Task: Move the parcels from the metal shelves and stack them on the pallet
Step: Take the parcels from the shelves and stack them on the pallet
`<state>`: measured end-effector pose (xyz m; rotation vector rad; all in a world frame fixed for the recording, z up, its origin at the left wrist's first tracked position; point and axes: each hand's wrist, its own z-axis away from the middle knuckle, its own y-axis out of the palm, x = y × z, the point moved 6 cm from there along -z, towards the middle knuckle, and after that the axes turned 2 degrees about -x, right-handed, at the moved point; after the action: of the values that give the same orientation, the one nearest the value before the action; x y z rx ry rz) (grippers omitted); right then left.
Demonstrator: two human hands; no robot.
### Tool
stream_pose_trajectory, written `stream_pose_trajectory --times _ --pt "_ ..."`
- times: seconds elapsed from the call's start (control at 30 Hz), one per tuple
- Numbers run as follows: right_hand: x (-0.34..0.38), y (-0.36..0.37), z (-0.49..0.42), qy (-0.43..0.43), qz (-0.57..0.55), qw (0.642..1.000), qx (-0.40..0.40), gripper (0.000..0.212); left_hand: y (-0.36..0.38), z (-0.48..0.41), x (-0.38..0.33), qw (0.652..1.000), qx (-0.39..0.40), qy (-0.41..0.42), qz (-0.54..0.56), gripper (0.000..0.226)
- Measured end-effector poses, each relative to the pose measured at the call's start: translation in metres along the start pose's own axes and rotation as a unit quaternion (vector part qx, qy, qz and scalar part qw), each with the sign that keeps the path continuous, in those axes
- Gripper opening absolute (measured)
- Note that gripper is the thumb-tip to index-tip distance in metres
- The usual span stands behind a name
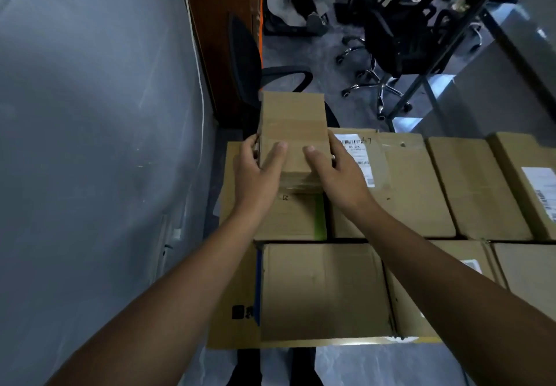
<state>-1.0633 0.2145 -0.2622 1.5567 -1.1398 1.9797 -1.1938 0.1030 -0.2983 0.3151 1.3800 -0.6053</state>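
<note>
Placing step. Both hands clamp a small taped cardboard parcel (pixel 293 121): left hand (pixel 257 175) on its left side, right hand (pixel 335 175) on its right, thumbs laid on top. Parcel is on or just above the far-left carton with green tape (pixel 290 220); contact underneath can't be told. Labelled carton (pixel 400 181) lies just beside. Pallet itself hidden under the carton layer. Next, as I judge it: settle parcel flat, square its edges to the carton below, then free both hands.

The small box (pixel 293 127) is plain brown, the white label (pixel 356 157) has black lines, and the wall (pixel 90 115) is grey.
</note>
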Motion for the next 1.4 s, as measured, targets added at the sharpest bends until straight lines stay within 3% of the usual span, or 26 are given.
stream_pose_trajectory --times 0.3,0.43,0.53,0.67,0.8,1.07,1.23,1.4 --pt "0.003 -0.003 0.010 0.042 -0.025 0.998 -0.049 0.019 -0.010 0.004 -0.014 0.999 0.046 0.013 0.003 0.064" --pt "0.005 -0.020 0.034 0.062 -0.005 0.993 -0.097 0.066 -0.017 0.024 -0.050 0.984 0.010 0.162 -0.076 0.068" --pt "0.012 -0.047 0.062 0.036 0.008 0.990 -0.133 0.063 -0.002 0.052 -0.081 0.958 0.023 0.269 -0.094 0.063" --pt "0.009 -0.102 0.122 0.029 0.041 0.980 -0.192 0.065 0.047 0.110 -0.105 0.930 0.103 0.346 -0.068 0.059" --pt "-0.013 -0.179 0.214 0.053 0.098 0.961 -0.254 0.070 0.118 0.196 -0.097 0.913 0.240 0.325 -0.060 0.059" --pt "-0.086 -0.312 0.517 0.166 0.133 0.871 -0.443 0.068 0.241 0.456 -0.050 0.838 0.471 0.270 -0.051 0.052" --pt "-0.125 -0.347 0.714 0.231 0.108 0.800 -0.543 0.063 0.286 0.639 -0.005 0.776 0.585 0.230 -0.053 0.060" --pt "-0.147 -0.375 0.873 0.270 0.081 0.723 -0.631 0.061 0.309 0.797 0.026 0.717 0.667 0.191 -0.057 0.042"
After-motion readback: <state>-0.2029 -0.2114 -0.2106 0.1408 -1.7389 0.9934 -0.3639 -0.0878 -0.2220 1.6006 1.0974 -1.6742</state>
